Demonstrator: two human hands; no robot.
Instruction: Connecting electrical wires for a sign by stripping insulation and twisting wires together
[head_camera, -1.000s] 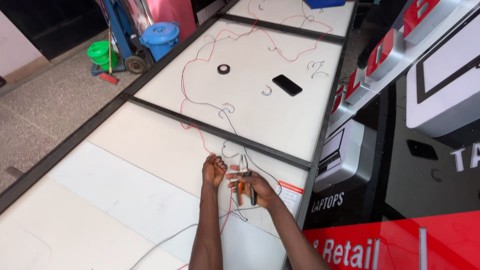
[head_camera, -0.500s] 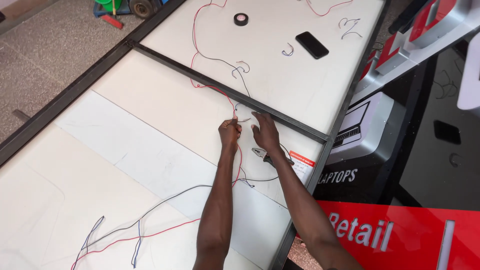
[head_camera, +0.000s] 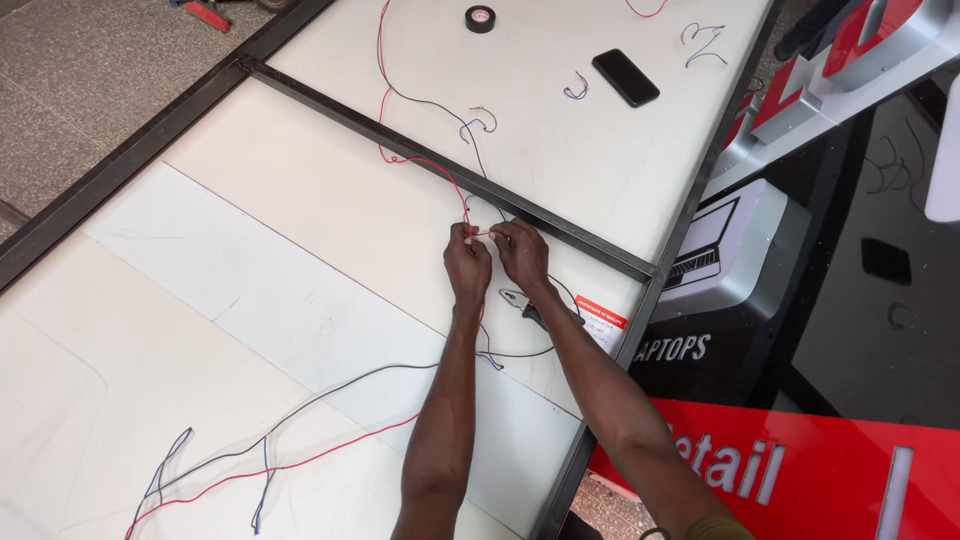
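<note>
- I'm watching the left hand (head_camera: 467, 265) and right hand (head_camera: 520, 252) pinching the red wire (head_camera: 478, 232) ends together, close for joining, just near the black crossbar (head_camera: 560, 222).
- Pliers (head_camera: 520, 303) are lying under the right wrist, in reach.

Both hands are now meeting at the red wire (head_camera: 452, 185): the left hand (head_camera: 467, 266) and right hand (head_camera: 521, 253) are pinching it together, while the pliers (head_camera: 520, 303), held a second ago, are lying at six o'clock of them.
</note>
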